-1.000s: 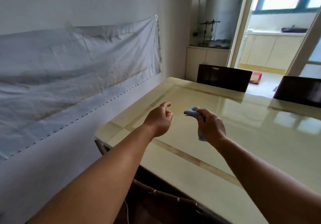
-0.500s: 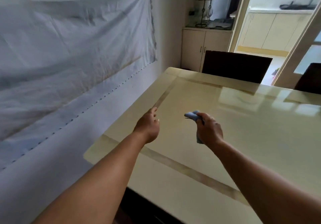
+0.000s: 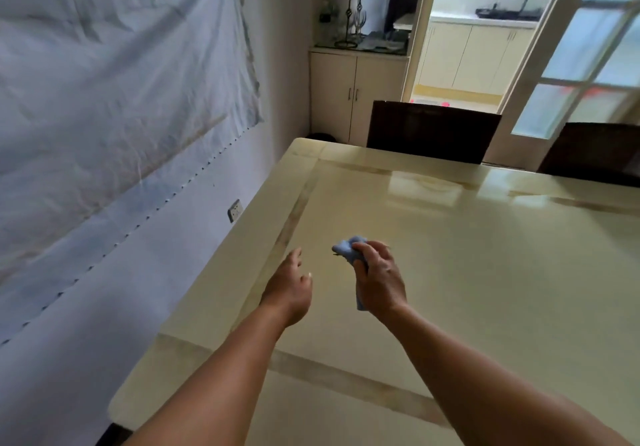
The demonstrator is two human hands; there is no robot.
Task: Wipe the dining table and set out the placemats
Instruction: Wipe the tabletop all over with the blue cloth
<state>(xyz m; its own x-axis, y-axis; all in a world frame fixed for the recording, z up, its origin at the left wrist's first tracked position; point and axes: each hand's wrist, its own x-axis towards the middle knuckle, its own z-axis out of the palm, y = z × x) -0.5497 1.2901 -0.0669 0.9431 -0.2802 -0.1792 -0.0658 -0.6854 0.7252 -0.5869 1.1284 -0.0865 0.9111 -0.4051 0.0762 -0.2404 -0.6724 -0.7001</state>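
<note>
The glossy cream dining table [image 3: 485, 255] fills the lower right, with a brownish inlaid band near its edges. My right hand [image 3: 379, 281] hovers over the table's left part, shut on a bunched light-blue cloth [image 3: 348, 249] that sticks out above the fingers and hangs a little below the palm. Just left of it, my left hand [image 3: 289, 289] holds nothing, fingers loosely apart and pointing forward, over the inlaid band. No placemats are in view.
Two dark chairs [image 3: 433, 132] [image 3: 592, 153] stand at the table's far side. A wall draped with white sheeting [image 3: 114, 99] runs close along the left edge. A low cabinet [image 3: 356, 95] with a glass rack and a doorway to a kitchen lie beyond.
My view has moved forward and tilted down over the table. My left hand has gone from a loose fist to open fingers and lowered. The right hand keeps its grip on the cloth.
</note>
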